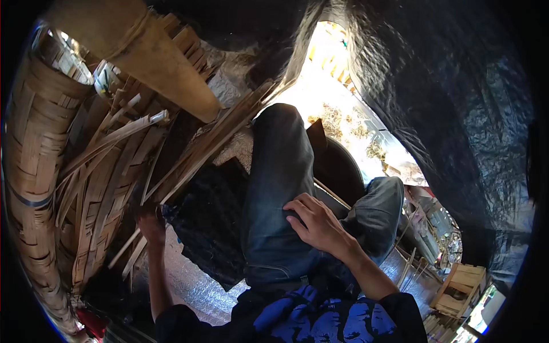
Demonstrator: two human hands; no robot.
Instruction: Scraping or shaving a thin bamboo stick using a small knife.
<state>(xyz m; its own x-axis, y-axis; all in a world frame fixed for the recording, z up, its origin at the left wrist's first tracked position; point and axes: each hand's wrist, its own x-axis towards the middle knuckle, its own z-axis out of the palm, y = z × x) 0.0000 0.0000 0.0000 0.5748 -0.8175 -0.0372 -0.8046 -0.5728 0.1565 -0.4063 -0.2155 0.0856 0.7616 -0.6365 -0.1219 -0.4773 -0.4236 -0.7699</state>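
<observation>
Two bare hands are in view, set well apart. The left hand (151,226), in shadow at the person's left, is at the near end of a bundle of long split strips (220,140), which look like bamboo or wood; its fingers are too dark to make out, so I cannot tell whether it is clamped on them. The bundle begins just above and to the right of this hand and slants away from the person toward the bright opening (337,97), while a few paler strip ends (136,251) show just below the hand. The right hand (317,224) holds nothing; its fingers are loosely bent and slightly apart, with the fingertips touching the left trouser leg (280,166), and the bundle lies well off to its left, beyond that leg. A dark cloth (220,211) lies between the left hand and the same leg. Further left stand tall rolls of woven slats (43,126), with loose, splintered strips (108,140) beside them. A thick bamboo pole (166,66) reaches in from the upper left, its tip near the bundle. A round dark vessel (346,166) sits between the knees, dark sheeting (457,114) hangs on the right, and a small wooden crate (459,291) stands at the lower right.
</observation>
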